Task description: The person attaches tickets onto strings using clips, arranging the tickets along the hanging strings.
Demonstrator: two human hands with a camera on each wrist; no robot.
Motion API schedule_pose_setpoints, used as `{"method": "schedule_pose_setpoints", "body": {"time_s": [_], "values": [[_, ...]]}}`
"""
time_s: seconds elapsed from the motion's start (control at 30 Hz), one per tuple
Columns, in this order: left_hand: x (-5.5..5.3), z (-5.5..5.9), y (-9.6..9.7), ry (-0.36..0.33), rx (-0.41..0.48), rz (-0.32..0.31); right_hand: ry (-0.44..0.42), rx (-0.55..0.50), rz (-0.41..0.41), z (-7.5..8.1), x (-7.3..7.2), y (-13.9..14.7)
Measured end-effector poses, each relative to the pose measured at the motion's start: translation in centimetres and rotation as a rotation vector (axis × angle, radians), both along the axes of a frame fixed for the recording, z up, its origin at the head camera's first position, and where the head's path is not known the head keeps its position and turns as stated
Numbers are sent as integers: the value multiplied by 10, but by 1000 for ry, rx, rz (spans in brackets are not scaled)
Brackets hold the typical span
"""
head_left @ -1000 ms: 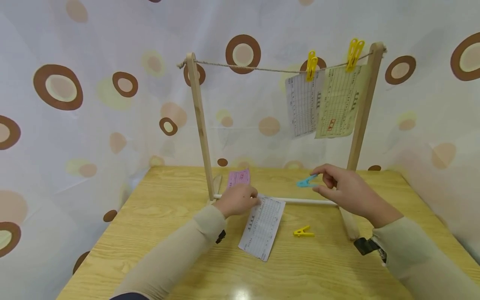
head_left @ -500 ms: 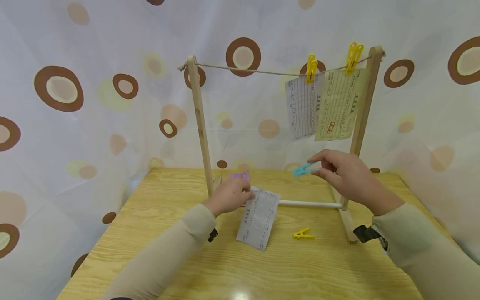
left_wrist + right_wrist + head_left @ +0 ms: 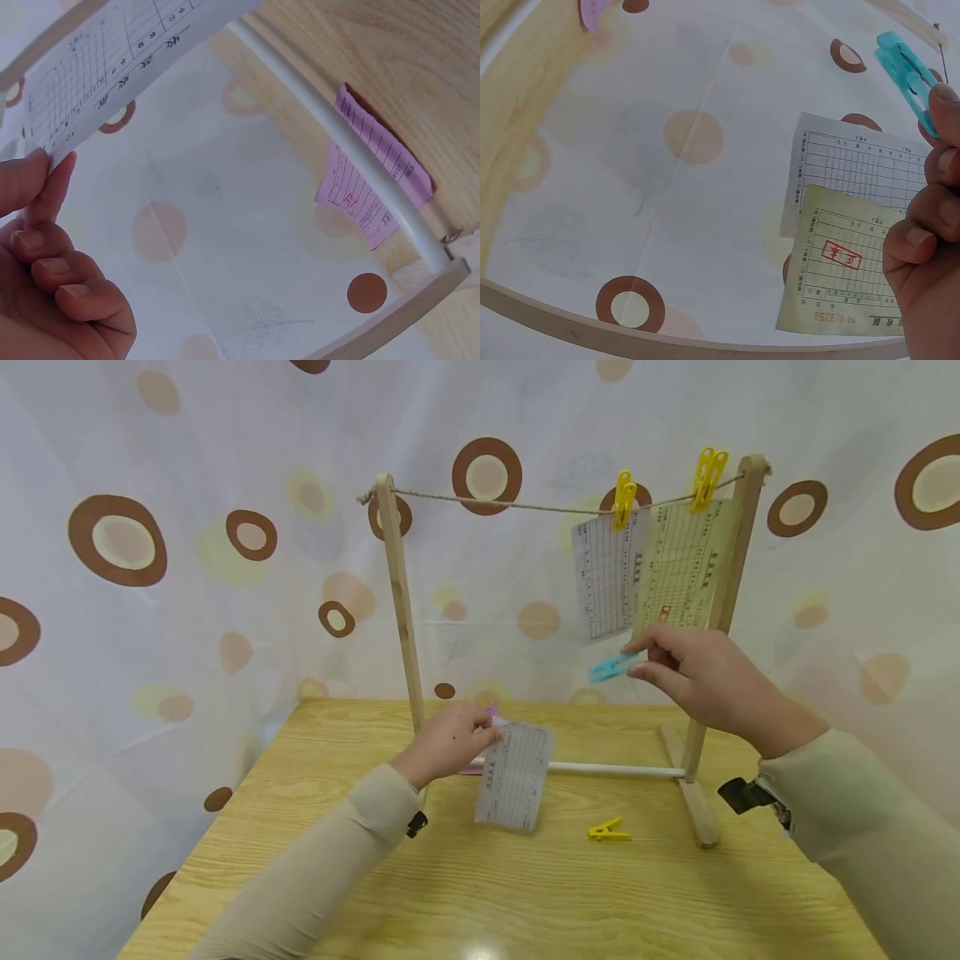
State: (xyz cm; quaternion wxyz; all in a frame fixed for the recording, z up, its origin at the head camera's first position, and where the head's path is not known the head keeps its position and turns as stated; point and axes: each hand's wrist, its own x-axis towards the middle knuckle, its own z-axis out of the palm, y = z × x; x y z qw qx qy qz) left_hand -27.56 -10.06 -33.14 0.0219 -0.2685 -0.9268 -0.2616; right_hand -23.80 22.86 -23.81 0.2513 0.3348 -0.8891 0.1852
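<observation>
My left hand [image 3: 453, 739] pinches a white printed form [image 3: 516, 777] by its upper corner, and the sheet hangs down over the table. Thumb and forefinger meet on the paper's corner in the left wrist view. My right hand [image 3: 693, 672] pinches a light blue clothespin [image 3: 611, 667] by its handle ends, in front of the hung papers. In the right wrist view the clothespin [image 3: 907, 79] points away from the fingertips. A pink slip [image 3: 371, 172] lies beneath the rack's white bar, mostly hidden behind my left hand in the head view.
A wooden rack with a rope [image 3: 510, 505] strung across stands on the table [image 3: 300, 860]. Yellow clothespins [image 3: 625, 502] hold a white form [image 3: 606, 572] and a yellow form [image 3: 682, 560] at its right. Another yellow clothespin [image 3: 608, 831] lies on the table. The white bar [image 3: 615, 769] crosses low.
My left hand has lifted the white form from the table and moved slightly left. My right hand has risen with the blue clothespin, now overlapping the yellow form's lower edge.
</observation>
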Motion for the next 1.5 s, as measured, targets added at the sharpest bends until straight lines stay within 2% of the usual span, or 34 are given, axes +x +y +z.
{"method": "schedule_pose_setpoints", "body": {"time_s": [0.3, 0.5, 0.73, 0.9, 1.13, 1.2, 1.37, 1.5], "values": [[0, 23, -4, 123, -5, 14, 21, 76, -26, 37, 3, -16], [-2, 43, -9, 152, -3, 28, 53, 130, -17, 60, 2, -26], [-4, 63, -18, 202, 17, 61, 51, 150, 5, 77, -2, -39], [-8, 76, -19, 214, 50, 61, 55, 142, -5, 88, -4, -45], [-11, 95, -18, 138, 115, 74, 32, 205, -30, 110, -6, -52], [-13, 99, -18, 165, 110, 89, 27, 222, -42, 117, -7, -54], [-18, 107, -20, 284, 87, 116, 50, 226, -67, 136, -11, -60], [-23, 113, -21, 307, 108, 133, 77, 229, -82, 149, -16, -64]]}}
